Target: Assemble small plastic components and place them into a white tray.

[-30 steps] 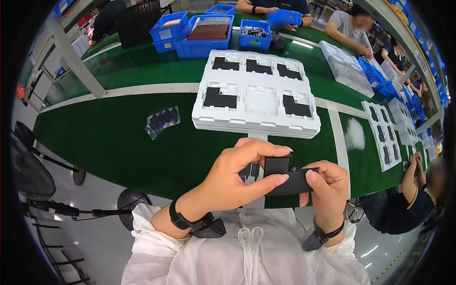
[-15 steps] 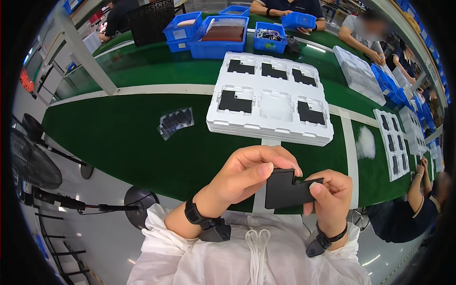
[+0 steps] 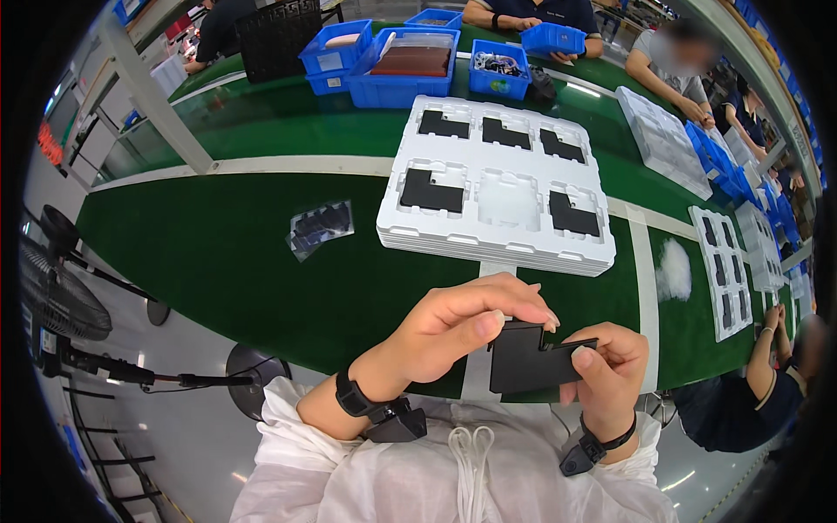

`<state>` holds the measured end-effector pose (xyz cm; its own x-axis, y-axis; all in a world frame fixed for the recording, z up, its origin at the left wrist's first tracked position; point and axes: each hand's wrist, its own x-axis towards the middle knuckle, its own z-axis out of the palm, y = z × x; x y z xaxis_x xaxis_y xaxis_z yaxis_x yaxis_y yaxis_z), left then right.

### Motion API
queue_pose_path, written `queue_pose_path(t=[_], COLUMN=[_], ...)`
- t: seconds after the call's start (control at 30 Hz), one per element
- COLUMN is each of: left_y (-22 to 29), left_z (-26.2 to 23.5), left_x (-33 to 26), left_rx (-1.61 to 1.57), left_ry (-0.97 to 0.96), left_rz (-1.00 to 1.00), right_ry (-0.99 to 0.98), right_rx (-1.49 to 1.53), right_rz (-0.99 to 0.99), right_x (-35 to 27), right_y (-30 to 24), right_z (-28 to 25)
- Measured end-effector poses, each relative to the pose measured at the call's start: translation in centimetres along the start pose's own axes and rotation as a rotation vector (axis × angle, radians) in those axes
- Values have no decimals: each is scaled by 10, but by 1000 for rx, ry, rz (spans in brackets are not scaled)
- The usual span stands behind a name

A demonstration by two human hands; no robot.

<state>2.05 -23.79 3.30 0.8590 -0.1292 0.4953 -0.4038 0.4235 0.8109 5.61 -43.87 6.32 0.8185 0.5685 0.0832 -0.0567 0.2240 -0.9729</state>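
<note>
A flat black L-shaped part (image 3: 534,366) is held up in front of my chest, its notch toward the upper right. My right hand (image 3: 612,370) pinches its right arm, thumb on the near face and fingers behind. My left hand (image 3: 449,329) is curled at the upper left end, thumb by the corner and fingertips along the top edge by the notch; what lies under those fingertips is hidden. Beyond my hands sits a stack of white moulded trays (image 3: 488,240). Similar black parts (image 3: 432,191) lie in the top tray's pockets, and its near middle pocket shows bare white.
A clear bag of dark pieces (image 3: 321,228) lies left on the green table (image 3: 200,253). Blue bins (image 3: 401,87) stand at the back. Crumpled clear film (image 3: 674,270) and another filled white tray (image 3: 720,270) are at right. Co-workers sit across and to the right.
Both hands and the black part have dropped slightly in the picture. My left fingers have flattened a little over the part's top edge. The grip of my right hand looks the same.
</note>
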Motion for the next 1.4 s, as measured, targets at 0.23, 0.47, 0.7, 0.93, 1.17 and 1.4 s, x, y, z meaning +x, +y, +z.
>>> queue_pose_path(t=[0.23,0.47,0.7,0.93,1.17,1.4], left_y=[-4,2,27,15,24,29], left_z=[-1,4,-4,-6,-19,-17], left_x=[6,7,15,12,16,24], left_rx=[216,254,814,662,578,576], left_ry=[-14,80,-159,-99,-31,-71], left_rz=[111,88,120,90,44,-140], right_ry=[50,70,85,110,120,108], right_rx=[20,-18,-61,-39,-119,-225], right_rz=[-19,14,-32,-93,-41,-96], right_x=[0,2,0,3,7,8], right_y=[0,1,4,9,6,10], right_z=[0,-4,-6,-5,-6,-5])
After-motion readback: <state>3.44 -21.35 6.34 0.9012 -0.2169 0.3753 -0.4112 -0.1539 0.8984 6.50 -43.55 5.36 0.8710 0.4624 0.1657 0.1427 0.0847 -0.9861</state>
